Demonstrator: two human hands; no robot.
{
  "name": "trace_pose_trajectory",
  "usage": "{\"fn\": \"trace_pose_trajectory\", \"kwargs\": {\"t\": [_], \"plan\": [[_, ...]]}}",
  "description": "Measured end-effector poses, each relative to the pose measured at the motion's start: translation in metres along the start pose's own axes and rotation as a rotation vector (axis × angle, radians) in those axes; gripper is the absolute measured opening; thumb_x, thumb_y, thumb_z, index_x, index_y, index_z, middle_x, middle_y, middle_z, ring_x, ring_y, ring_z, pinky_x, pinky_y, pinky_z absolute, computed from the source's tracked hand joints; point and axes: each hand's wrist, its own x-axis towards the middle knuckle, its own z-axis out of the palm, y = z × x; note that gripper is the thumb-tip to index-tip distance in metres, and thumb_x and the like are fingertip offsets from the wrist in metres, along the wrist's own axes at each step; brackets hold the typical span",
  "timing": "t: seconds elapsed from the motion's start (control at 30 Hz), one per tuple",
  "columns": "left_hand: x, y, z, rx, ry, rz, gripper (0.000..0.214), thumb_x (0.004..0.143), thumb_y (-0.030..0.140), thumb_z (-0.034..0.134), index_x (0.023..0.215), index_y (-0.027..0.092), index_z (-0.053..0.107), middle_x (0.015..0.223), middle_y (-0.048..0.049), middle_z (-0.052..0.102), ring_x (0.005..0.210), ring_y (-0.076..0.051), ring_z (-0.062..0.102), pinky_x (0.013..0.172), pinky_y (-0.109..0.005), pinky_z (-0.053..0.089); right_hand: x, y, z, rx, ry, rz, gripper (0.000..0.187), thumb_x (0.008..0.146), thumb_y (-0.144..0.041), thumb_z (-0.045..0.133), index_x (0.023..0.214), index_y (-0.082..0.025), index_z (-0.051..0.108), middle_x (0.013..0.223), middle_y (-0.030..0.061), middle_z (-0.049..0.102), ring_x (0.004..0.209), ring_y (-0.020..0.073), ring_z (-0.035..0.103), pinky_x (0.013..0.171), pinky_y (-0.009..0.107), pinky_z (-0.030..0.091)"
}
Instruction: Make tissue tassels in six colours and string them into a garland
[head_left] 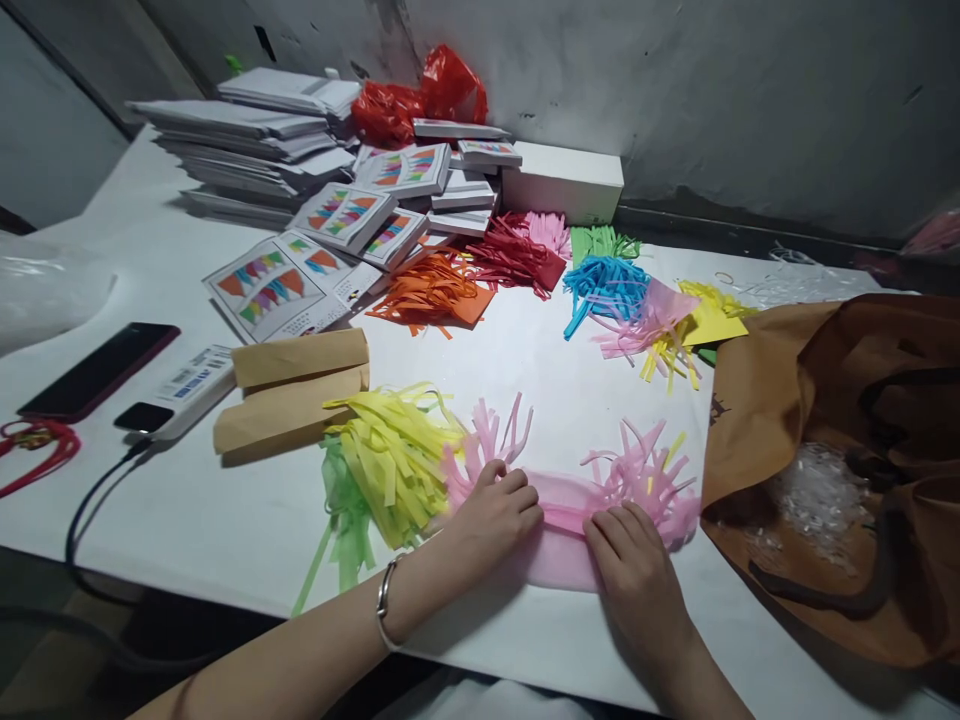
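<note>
A sheet of pink tissue paper [566, 570] with fringed ends lies flat near the front of the table, a raised fold running across its middle. My left hand [499, 515], a bangle at its wrist, is closed on the fold's left end, fingers curled and pressed together. On the right end my right hand [630, 550] pinches the same fold; the exact fingertip contact is partly hidden. Pink strips fan out beyond both hands. Just left of my left hand is a yellow paper tassel [397, 455], overlapping a green tassel [349, 510].
Brown paper pieces [296, 395], a power bank [180, 395] and a phone [101, 370] are at left. Orange [431, 290], dark red [517, 255] and blue [607, 285] tassels lie behind. Printed boxes [345, 215] are piled at the back. A brown bag [757, 400] borders the right.
</note>
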Motion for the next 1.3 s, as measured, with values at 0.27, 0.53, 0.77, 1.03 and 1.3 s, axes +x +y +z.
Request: {"fn": "trace_pose_trajectory", "kwargs": {"t": [0.27, 0.53, 0.77, 1.03, 1.3], "plan": [[0.006, 0.008, -0.009, -0.143, -0.035, -0.341, 0.018, 0.095, 0.021, 0.056, 0.082, 0.018, 0.067, 0.095, -0.0062, 0.067, 0.093, -0.025, 0.054, 0.083, -0.043, 0.033, 0.013, 0.014, -0.002, 0.023, -0.134, 0.224, 0.016, 0.096, -0.017, 0.056, 0.083, -0.021, 0.063, 0.094, 0.0038, 0.061, 0.091, 0.0219, 0.054, 0.09, 0.041, 0.038], [0.02, 0.01, -0.009, -0.043, -0.139, -0.429, 0.018, 0.093, 0.021, 0.055, 0.082, 0.017, 0.067, 0.098, -0.0089, 0.064, 0.093, -0.028, 0.055, 0.077, -0.043, 0.035, 0.026, 0.002, 0.007, -0.26, -0.076, 0.357, 0.013, 0.093, -0.014, 0.058, 0.082, -0.017, 0.063, 0.089, 0.01, 0.063, 0.089, 0.0275, 0.053, 0.092, 0.05, 0.033], [0.017, 0.009, -0.005, -0.07, -0.03, -0.337, 0.009, 0.091, 0.014, 0.058, 0.086, 0.019, 0.063, 0.099, -0.0064, 0.064, 0.092, -0.025, 0.053, 0.083, -0.045, 0.034, 0.033, -0.004, 0.005, -0.023, -0.057, -0.047, 0.026, 0.093, -0.004, 0.045, 0.08, -0.018, 0.063, 0.078, 0.0041, 0.06, 0.078, 0.0194, 0.05, 0.088, 0.037, 0.037], [0.013, 0.003, 0.0, -0.099, 0.106, -0.038, 0.01, 0.092, 0.014, 0.059, 0.085, 0.019, 0.065, 0.097, -0.0038, 0.066, 0.094, -0.022, 0.052, 0.095, -0.044, 0.031, 0.035, -0.006, 0.019, 0.021, -0.047, -0.003, 0.018, 0.096, -0.012, 0.048, 0.086, -0.017, 0.061, 0.081, 0.0044, 0.06, 0.077, 0.0196, 0.051, 0.082, 0.037, 0.036], [0.011, 0.0, 0.011, -0.229, 0.067, -0.171, 0.012, 0.091, 0.019, 0.066, 0.08, 0.02, 0.068, 0.09, -0.0009, 0.069, 0.091, -0.02, 0.054, 0.086, -0.04, 0.032, 0.025, 0.004, 0.014, -0.006, -0.084, -0.01, 0.023, 0.094, -0.005, 0.044, 0.085, -0.018, 0.061, 0.081, 0.0049, 0.059, 0.08, 0.021, 0.049, 0.09, 0.04, 0.037]]}}
